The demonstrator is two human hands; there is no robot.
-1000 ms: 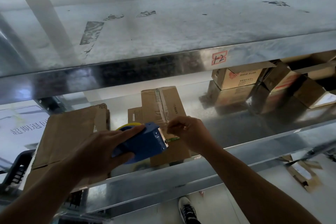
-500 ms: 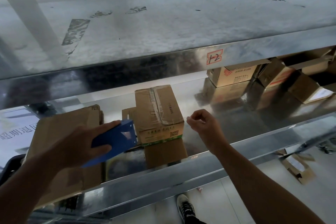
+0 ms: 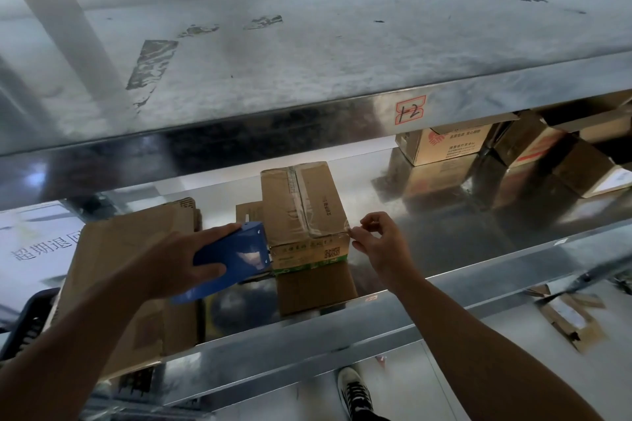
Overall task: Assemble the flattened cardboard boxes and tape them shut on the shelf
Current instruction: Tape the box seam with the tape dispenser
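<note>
Taped box [image 3: 304, 212] stands on shelf [image 3: 478, 287], near front edge. Left hand [image 3: 171, 267] grips blue tape dispenser [image 3: 232, 253] against box's front-left corner. Right hand [image 3: 379, 243] pinches apparent tape end at front-right corner, likely keeping strip taut. Flattened cardboard [image 3: 130, 249] lies left.

Arms forward: left grip [image 3: 171, 263] in curled clasp, right grip [image 3: 379, 246] in fingertip pinch.

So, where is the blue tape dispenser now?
The dispenser is left of centre in the head view, gripped by the left hand, its front end against the near left corner of the taped box on the shelf.
</note>
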